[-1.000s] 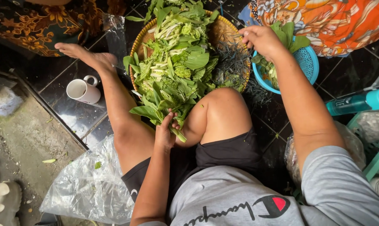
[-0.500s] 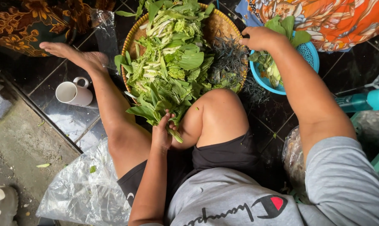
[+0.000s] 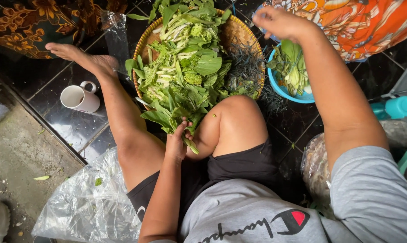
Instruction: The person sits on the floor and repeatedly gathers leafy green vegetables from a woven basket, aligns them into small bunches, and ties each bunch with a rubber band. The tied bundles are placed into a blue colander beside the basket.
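Crowded floor, with open room only at the left

The woven tray [image 3: 244,36] is heaped with leafy greens [image 3: 185,72] almost to its rim, leaving bare weave only along its right side, where dark trimmings lie. The left hand [image 3: 176,141] sits wedged between the outstretched leg [image 3: 118,112] and the raised knee [image 3: 237,121], which together block the near edge of the tray. The right hand [image 3: 280,20] hangs above the blue bowl [image 3: 286,92], hemmed by orange patterned cloth [image 3: 361,22] on its far side. Bare dark tiles lie open left of the leg, broken only by a white mug [image 3: 77,99] and a clear plastic bag [image 3: 82,207].
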